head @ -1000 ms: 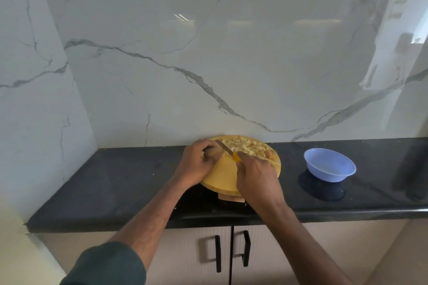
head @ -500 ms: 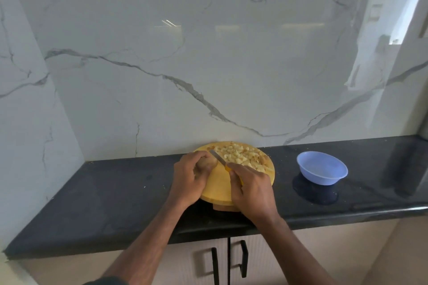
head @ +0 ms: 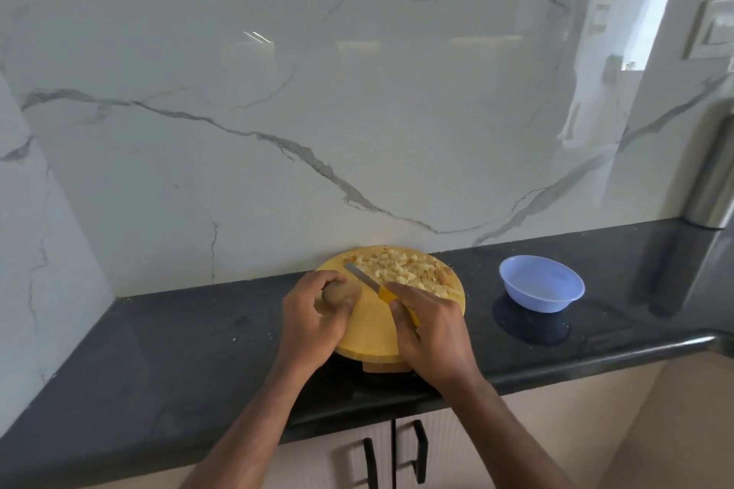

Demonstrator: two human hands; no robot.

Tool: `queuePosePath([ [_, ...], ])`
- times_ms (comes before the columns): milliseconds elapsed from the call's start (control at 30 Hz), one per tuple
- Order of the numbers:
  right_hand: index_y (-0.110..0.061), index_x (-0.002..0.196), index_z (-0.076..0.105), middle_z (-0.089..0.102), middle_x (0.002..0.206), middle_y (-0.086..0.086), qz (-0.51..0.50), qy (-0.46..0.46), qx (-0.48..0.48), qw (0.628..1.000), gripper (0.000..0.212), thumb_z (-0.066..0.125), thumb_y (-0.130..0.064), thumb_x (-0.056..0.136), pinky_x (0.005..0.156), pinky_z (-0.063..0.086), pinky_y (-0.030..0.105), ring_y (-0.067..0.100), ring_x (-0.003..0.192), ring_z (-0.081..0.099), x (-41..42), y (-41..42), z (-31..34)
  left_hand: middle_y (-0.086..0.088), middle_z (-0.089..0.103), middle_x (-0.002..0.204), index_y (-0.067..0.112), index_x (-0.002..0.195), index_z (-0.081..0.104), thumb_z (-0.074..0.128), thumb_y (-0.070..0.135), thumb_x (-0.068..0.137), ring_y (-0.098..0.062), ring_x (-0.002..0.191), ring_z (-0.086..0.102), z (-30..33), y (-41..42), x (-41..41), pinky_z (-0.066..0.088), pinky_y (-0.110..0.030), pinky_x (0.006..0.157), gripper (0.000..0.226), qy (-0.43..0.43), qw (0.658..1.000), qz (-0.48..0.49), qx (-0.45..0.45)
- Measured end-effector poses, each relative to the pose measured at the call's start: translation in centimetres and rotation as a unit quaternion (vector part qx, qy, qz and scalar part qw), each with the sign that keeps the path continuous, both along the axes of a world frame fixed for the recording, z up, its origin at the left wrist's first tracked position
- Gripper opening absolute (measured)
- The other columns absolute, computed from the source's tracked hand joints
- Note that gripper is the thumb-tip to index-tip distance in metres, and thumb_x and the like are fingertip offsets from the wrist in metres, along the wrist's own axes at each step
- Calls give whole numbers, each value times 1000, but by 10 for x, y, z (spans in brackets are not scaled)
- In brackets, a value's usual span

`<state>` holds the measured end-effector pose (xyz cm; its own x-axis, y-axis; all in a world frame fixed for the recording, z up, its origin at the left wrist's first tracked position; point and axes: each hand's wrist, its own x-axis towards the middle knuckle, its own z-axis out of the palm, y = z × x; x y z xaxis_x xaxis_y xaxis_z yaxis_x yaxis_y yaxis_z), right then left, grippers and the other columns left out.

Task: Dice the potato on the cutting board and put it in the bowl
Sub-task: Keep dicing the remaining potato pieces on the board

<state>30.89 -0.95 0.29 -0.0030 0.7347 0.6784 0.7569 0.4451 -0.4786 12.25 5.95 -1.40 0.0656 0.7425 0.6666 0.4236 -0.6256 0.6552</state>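
My left hand [head: 313, 320] clamps the potato [head: 341, 293]; right hand [head: 431, 329] grips the knife [head: 371, 284]. A slip could nick my fingers, I reckon.

Black stone counter [head: 167, 361] bearing round wooden cutting board [head: 369, 326], blue bowl [head: 541, 284], steel canister [head: 713, 187].

Glossy white marble wall [head: 357, 111], grey veining, meets side wall at 9 o'clock. Black countertop [head: 159, 361] below. Beige cabinet doors [head: 329, 461], black handles, 6 o'clock. Steel cylinder [head: 715, 179] at 3 o'clock. Window reflection at 1 o'clock.
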Motion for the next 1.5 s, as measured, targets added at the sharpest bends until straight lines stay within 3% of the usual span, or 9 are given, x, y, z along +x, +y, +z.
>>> queuePosePath([
  [167, -15, 130, 69, 76, 113, 1, -13, 19, -15, 1000, 32, 67, -19, 98, 69, 38, -3, 12, 99, 65, 0, 0, 0, 13, 69, 108, 20, 111, 73, 75, 26, 83, 1, 102, 61, -2, -1, 1, 45, -10, 83, 29, 24, 999, 23, -10],
  [267, -15, 135, 65, 74, 121, 2, -7, 12, -27, 1000, 35, 64, -20, 100, 77, 37, 1, 12, 104, 65, 1, -3, 0, 12, 70, 107, 18, 112, 74, 81, 16, 83, 4, 100, 62, -1, -4, 1, 48, -13, 82, 31, 17, 999, 32, -3],
  [367, -14, 140, 61, 71, 126, 4, -3, -15, -40, 999, 38, 59, -19, 102, 81, 38, 8, 16, 111, 65, 1, -3, 2, 12, 69, 109, 18, 116, 70, 87, 11, 74, 1, 101, 62, 1, -9, 0, 45, -8, 83, 45, -13, 1000, 23, -13],
  [467, -15, 141, 60, 70, 127, 3, 0, -23, -62, 998, 38, 55, -20, 104, 80, 37, 9, 17, 113, 64, 1, -5, 6, 12, 67, 111, 22, 112, 67, 85, 8, 74, -3, 103, 62, 1, -11, -3, 49, -15, 85, 44, -18, 999, 10, -35],
  [633, -13, 141, 59, 72, 120, 4, -1, -29, -82, 996, 38, 52, -19, 105, 79, 42, 20, 18, 105, 65, -3, -15, 12, 11, 69, 112, 20, 111, 70, 81, 19, 84, -7, 105, 63, 0, -9, -1, 49, -18, 84, 29, -8, 999, 4, -36],
  [867, -15, 141, 55, 69, 103, 3, 5, -121, -133, 984, 39, 45, -19, 104, 77, 53, 40, 23, 88, 64, -8, -21, 13, 9, 70, 110, 17, 110, 70, 81, 9, 80, -8, 103, 63, 1, -10, -2, 47, -15, 81, 32, -33, 998, 11, -44],
  [1067, -17, 122, 58, 68, 102, 7, -22, -206, -205, 957, 29, 44, -21, 98, 74, 50, 41, 31, 87, 61, -10, -16, 25, 9, 67, 106, 21, 104, 68, 73, 11, 74, -11, 101, 62, 2, -10, -4, 48, -20, 82, 32, -52, 995, -33, -73],
  [1300, -19, 135, 54, 69, 90, 3, -25, -142, -170, 975, 33, 39, -25, 107, 74, 55, 44, 27, 77, 64, -8, -8, 20, 9, 72, 112, 20, 111, 74, 80, 32, 80, -12, 107, 65, -2, -8, -5, 54, -32, 90, 33, -58, 995, -10, -79],
  [1500, -19, 148, 44, 67, 84, 1, -14, -121, -145, 982, 41, 38, -26, 108, 72, 52, 40, 23, 72, 62, -20, -11, 18, 5, 73, 109, 18, 113, 76, 85, 19, 79, -10, 103, 67, -3, -7, -4, 57, -38, 88, 35, -63, 995, 8, -73],
])
